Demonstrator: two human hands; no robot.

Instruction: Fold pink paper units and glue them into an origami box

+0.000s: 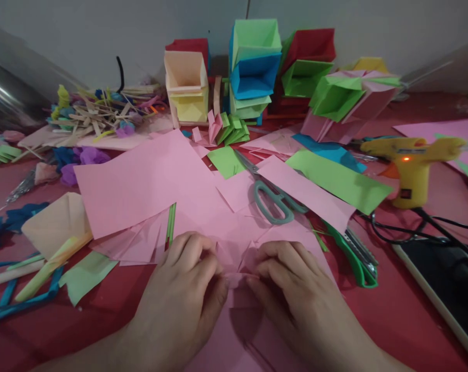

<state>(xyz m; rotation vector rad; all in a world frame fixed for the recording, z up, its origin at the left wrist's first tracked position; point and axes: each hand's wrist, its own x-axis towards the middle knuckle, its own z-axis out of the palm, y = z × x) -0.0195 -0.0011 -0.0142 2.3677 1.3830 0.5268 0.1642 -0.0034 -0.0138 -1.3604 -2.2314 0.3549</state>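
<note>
Both my hands pinch one small folded piece of pink paper (237,280) low in the middle of the view. My left hand (183,289) grips its left end between thumb and fingers, and my right hand (296,289) grips the right end. Part of the piece is hidden behind my fingers. Larger pink sheets (197,219) lie under and around both hands. Just beyond my right hand rest grey-green-handled scissors (275,201), their blades partly under a pink strip (307,191). Thin green strips (171,225) lie beyond my left hand.
Folded paper boxes (255,75) stand stacked against the wall. On the right are a yellow glue gun (412,165) with a lit orange light, a green-handled cutter (350,253), black cables and a phone (447,284). Wooden sticks (94,116) and paper scraps (89,274) lie left.
</note>
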